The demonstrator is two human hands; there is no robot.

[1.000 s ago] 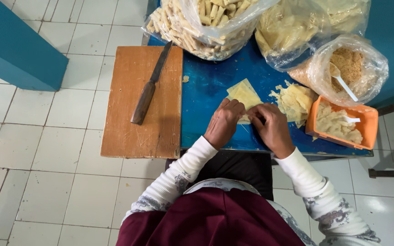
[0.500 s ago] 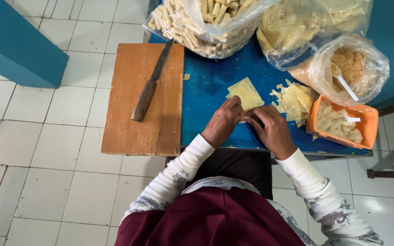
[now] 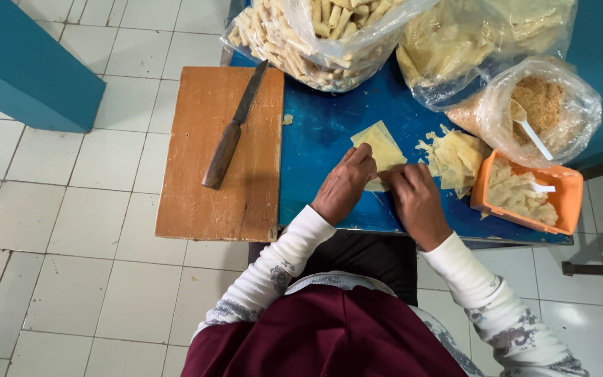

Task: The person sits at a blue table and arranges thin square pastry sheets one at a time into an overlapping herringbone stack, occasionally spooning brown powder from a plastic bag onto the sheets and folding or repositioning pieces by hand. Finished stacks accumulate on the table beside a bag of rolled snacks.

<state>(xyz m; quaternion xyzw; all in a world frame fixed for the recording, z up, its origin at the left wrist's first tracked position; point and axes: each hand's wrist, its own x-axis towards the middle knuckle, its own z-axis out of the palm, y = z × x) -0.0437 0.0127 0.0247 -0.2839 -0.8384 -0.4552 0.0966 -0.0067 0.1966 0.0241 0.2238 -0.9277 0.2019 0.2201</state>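
Observation:
A pale yellow square pastry wrapper [image 3: 380,144] lies on the blue table [image 3: 322,132]. My left hand [image 3: 343,184] and my right hand [image 3: 415,201] rest side by side on its near edge, fingers curled over the folded part of the wrapper. The near corner of the wrapper is hidden under my fingers. Just right of my right hand lies a loose pile of more wrappers [image 3: 455,157].
A wooden cutting board [image 3: 207,188] with a brown-handled knife [image 3: 232,129] sits left of my hands. An orange tub [image 3: 560,202] of filling with a white spoon stands at right. Plastic bags of rolled sticks [image 3: 315,35], wrappers [image 3: 469,42] and crumbs [image 3: 546,105] crowd the far side.
My hands have shifted slightly forward on the wrapper, folding its near edge over. Everything else stays put.

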